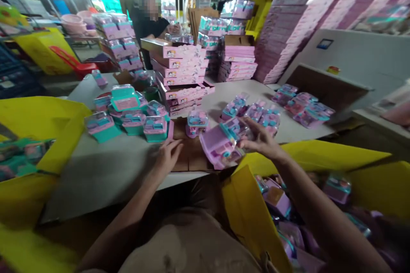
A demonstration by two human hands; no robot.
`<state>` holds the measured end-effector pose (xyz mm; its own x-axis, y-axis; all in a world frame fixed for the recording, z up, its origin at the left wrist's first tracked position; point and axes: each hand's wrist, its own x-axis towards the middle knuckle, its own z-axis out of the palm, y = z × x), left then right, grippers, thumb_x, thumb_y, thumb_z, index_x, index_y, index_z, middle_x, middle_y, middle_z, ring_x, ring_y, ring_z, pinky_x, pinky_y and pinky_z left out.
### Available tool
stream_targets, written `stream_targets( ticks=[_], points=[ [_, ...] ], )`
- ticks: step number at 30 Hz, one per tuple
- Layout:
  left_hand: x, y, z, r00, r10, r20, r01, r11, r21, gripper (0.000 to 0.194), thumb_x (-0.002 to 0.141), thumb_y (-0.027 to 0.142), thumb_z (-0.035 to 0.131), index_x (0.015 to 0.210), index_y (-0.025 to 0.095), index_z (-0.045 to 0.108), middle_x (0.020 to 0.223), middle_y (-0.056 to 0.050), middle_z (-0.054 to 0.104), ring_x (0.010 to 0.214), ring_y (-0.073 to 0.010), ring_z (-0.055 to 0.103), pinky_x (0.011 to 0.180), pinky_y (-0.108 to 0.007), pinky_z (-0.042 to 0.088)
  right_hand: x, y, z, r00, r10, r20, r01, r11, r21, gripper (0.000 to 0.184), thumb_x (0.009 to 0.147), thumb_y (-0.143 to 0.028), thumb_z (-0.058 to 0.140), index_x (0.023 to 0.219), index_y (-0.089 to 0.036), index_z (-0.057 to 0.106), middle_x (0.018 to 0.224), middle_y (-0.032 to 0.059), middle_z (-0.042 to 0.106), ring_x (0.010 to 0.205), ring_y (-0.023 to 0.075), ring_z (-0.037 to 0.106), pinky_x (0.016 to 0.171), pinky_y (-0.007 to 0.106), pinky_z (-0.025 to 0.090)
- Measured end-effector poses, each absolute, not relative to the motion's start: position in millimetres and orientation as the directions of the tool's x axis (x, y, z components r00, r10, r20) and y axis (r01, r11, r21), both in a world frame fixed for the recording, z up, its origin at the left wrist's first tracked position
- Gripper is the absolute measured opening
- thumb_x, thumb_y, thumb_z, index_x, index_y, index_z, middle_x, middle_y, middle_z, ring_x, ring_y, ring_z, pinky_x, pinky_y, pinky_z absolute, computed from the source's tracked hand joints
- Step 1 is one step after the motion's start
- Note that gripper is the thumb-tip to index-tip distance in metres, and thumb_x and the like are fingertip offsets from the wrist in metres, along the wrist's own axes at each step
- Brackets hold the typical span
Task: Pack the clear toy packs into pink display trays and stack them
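Note:
My right hand [261, 138] grips a pink toy case with a clear lid [222, 144], tilted above the near edge of the white table [105, 170]. My left hand [168, 155] lies flat with fingers stretched out on an open brown cardboard tray [188, 158] in front of me. One pink case [197, 123] stands in the tray's far end. Teal toy cases [128, 117] are clustered to the left of the tray, and more pink cases [253, 111] lie to its right.
Stacks of flat pink boxes [181, 72] rise behind the tray. Another person [149, 21] works at the far side. Yellow bins [41, 123] flank me, the right bin [320, 158] holding several pink cases. A tall pink box pile [297, 17] stands back right.

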<state>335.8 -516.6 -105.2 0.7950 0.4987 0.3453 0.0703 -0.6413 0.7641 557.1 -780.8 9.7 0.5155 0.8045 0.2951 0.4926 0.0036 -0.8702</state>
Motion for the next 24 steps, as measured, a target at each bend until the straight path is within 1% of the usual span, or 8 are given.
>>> stream_targets(
  ticks=[1,3,5,8,12,15,20,24],
  points=[
    [333.4,-503.6,-114.0,0.748,0.578,0.326,0.236,-0.692,0.682,0.046,0.101,0.049,0.058,0.126,0.014,0.075,0.119,-0.018,0.073,0.114,-0.0327,0.07,0.105,-0.047,0.055,560.7,-770.2,13.1,0.537,0.778,0.326,0.496,0.022,-0.868,0.079,0.073,-0.069,0.088,0.137,-0.029,0.065,0.129,0.0086,0.068,0.123,0.0343,0.065,0.11,0.049,0.055],
    [334.4,-486.4,-128.6,0.697,0.686,0.207,0.51,-0.678,0.53,0.048,0.1,0.041,0.061,0.137,0.011,0.067,0.128,-0.022,0.07,0.122,-0.0349,0.068,0.105,-0.047,0.054,566.6,-738.8,18.6,0.532,0.761,0.37,0.505,0.065,-0.86,0.079,0.076,-0.072,0.085,0.139,-0.03,0.062,0.127,0.0083,0.067,0.122,0.033,0.064,0.109,0.048,0.055],
    [342.0,-480.3,-136.5,0.702,0.708,0.073,0.615,-0.655,0.439,0.04,0.103,0.033,0.054,0.134,0.011,0.067,0.126,-0.021,0.073,0.12,-0.0326,0.069,0.102,-0.042,0.053,571.8,-696.3,19.9,0.479,0.781,0.401,0.53,0.107,-0.841,0.081,0.076,-0.076,0.082,0.138,-0.029,0.059,0.126,0.0087,0.066,0.121,0.032,0.064,0.109,0.048,0.055],
    [354.3,-483.5,-137.3,0.734,0.679,-0.004,0.617,-0.664,0.422,0.035,0.106,0.024,0.043,0.121,0.014,0.073,0.113,-0.017,0.079,0.104,-0.0267,0.073,0.092,-0.034,0.051,581.9,-630.8,9.7,0.36,0.823,0.44,0.618,0.143,-0.773,0.084,0.075,-0.081,0.078,0.133,-0.026,0.055,0.123,0.0098,0.065,0.117,0.031,0.063,0.109,0.05,0.055],
    [353.6,-490.5,-132.0,0.761,0.647,-0.051,0.604,-0.677,0.42,0.029,0.104,0.02,0.047,0.111,0.015,0.075,0.105,-0.013,0.08,0.094,-0.0232,0.074,0.08,-0.03,0.047,598.0,-583.2,-15.6,0.292,0.859,0.42,0.751,0.066,-0.657,0.089,0.076,-0.086,0.072,0.131,-0.019,0.051,0.115,0.0125,0.065,0.11,0.0313,0.064,0.103,0.053,0.057],
    [345.6,-492.5,-130.1,0.766,0.637,-0.082,0.607,-0.675,0.42,0.025,0.101,0.019,0.052,0.108,0.015,0.076,0.1,-0.013,0.08,0.092,-0.0235,0.074,0.077,-0.03,0.044,604.5,-578.4,-24.8,0.231,0.894,0.384,0.82,0.034,-0.572,0.092,0.078,-0.084,0.072,0.134,-0.016,0.049,0.114,0.0139,0.066,0.104,0.0307,0.066,0.096,0.049,0.058],
    [340.7,-496.3,-128.9,0.764,0.634,-0.122,0.617,-0.661,0.428,0.027,0.1,0.017,0.05,0.107,0.014,0.076,0.099,-0.013,0.08,0.091,-0.0239,0.075,0.076,-0.03,0.044,599.0,-581.3,-12.8,0.016,0.964,0.267,0.939,0.077,-0.334,0.08,0.081,-0.062,0.083,0.139,-0.018,0.049,0.128,0.0176,0.067,0.113,0.0321,0.067,0.099,0.046,0.055],
    [342.2,-500.0,-128.4,0.761,0.635,-0.135,0.622,-0.653,0.431,0.031,0.1,0.016,0.048,0.116,0.011,0.075,0.104,-0.016,0.08,0.098,-0.0262,0.075,0.08,-0.032,0.046,580.7,-572.3,-2.7,0.02,0.995,0.096,0.989,-0.006,-0.145,0.071,0.08,-0.045,0.088,0.135,-0.016,0.052,0.128,0.0188,0.068,0.119,0.0339,0.065,0.103,0.046,0.052]
  ],
)
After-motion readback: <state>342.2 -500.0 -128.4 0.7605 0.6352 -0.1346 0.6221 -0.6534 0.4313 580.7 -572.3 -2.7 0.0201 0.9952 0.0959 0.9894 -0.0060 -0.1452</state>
